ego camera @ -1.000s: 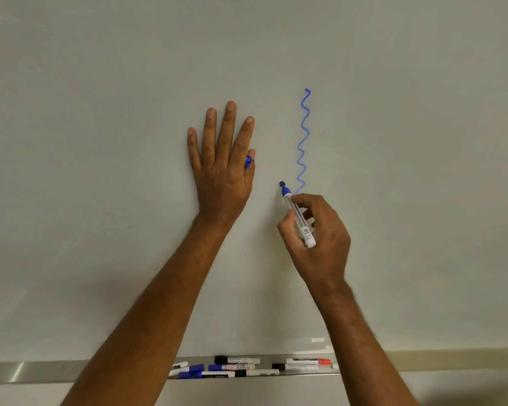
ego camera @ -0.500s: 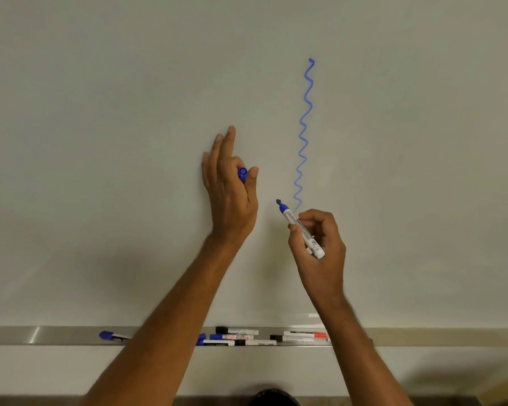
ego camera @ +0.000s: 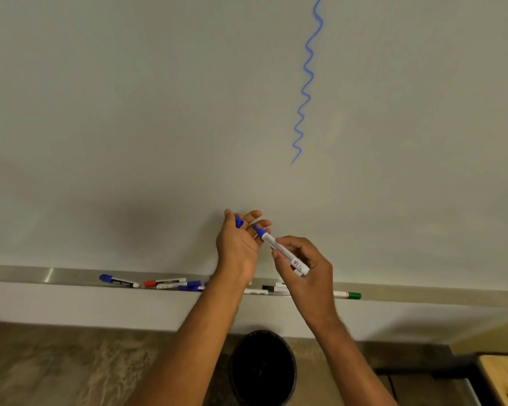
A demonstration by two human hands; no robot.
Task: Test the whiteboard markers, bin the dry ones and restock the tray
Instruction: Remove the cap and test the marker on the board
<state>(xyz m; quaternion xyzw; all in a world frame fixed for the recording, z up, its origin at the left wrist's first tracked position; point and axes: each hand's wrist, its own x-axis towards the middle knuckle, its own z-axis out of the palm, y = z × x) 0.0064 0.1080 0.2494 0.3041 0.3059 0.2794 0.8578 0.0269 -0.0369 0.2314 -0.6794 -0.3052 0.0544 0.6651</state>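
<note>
My right hand pinches a white-barrelled blue marker, uncapped, its blue tip pointing up-left toward my left hand. My left hand holds the blue cap between thumb and fingers, just left of the marker's tip; cap and tip are apart. Both hands hover in front of the whiteboard, just above the metal tray. A wavy blue line runs down the board. Several markers lie in the tray: a blue one, a red one, a green one, others behind my arms.
A round black bin stands on the floor below the tray, between my forearms. At the lower right corner is a wooden box edge with something yellow inside. A dark strip runs along the base of the wall.
Both hands have dropped from the board down to just above the tray and come together. The view has tilted down, so the bin and floor show now.
</note>
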